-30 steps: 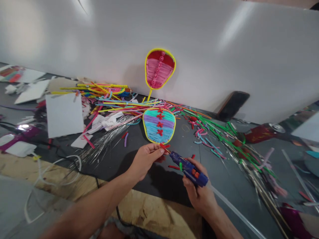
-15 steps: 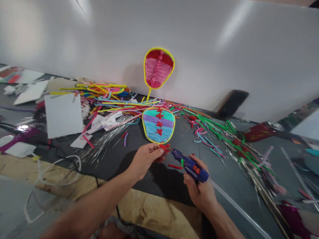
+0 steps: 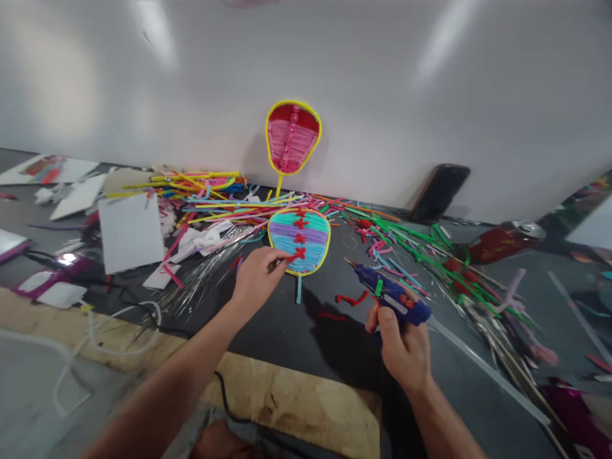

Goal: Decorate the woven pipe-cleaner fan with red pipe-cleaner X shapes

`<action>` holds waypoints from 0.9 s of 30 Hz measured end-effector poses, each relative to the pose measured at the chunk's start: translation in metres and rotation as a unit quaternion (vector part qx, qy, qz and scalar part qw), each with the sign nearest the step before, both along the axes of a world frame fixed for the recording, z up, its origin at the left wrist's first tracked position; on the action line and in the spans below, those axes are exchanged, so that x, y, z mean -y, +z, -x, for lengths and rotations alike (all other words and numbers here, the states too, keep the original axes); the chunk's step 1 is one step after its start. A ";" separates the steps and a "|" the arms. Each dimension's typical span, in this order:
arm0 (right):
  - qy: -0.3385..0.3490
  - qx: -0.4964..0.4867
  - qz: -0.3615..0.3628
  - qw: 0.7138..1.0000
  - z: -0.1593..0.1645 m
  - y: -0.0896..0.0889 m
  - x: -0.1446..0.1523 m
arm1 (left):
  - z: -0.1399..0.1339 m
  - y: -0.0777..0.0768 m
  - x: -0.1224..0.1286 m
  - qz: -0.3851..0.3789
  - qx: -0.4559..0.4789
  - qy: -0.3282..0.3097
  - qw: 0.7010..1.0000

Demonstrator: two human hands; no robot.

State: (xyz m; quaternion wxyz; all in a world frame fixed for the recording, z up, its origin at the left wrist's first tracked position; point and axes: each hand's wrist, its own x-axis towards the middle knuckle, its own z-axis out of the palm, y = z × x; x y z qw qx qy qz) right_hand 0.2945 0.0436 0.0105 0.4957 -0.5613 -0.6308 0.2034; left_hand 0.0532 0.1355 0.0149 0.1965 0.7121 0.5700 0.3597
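A fan-shaped pipe-cleaner piece [image 3: 310, 239] lies on the dark table, striped turquoise, purple and blue inside a yellow rim. Red pipe-cleaner bows run down its middle. At its lower left edge, my left hand [image 3: 258, 277] pinches a small red pipe-cleaner bit [image 3: 292, 257], close to the lowest bow. My right hand [image 3: 406, 347] is wrapped around a blue glue gun [image 3: 389, 294], with a long clear glue stick [image 3: 488, 366] out of its back. The nozzle points up and left, apart from the fan. Red pipe-cleaner scraps [image 3: 352, 299] lie between the hands.
A pink and red fan [image 3: 292, 140] leans on the white wall behind. Piles of pipe cleaners [image 3: 191, 182], silver strands [image 3: 201, 271] and green stems [image 3: 406, 236] flank the work. A phone [image 3: 440, 191] leans at right, near a red can [image 3: 504, 242].
My left hand has moved up and left from the glue gun's nozzle to the striped fan, with the red bit. The glue gun has shifted right, away from it.
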 end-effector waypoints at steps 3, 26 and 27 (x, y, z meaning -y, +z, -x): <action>0.003 -0.057 0.014 0.998 0.002 0.000 0.003 | -0.003 -0.010 -0.011 -0.075 -0.162 -0.063 0.982; 0.007 -0.072 0.014 0.997 0.001 0.005 0.002 | -0.002 -0.022 -0.009 -0.141 -0.262 -0.104 0.949; 0.008 -0.072 0.014 0.997 0.001 0.005 0.001 | -0.003 -0.022 -0.009 -0.142 -0.262 -0.109 0.948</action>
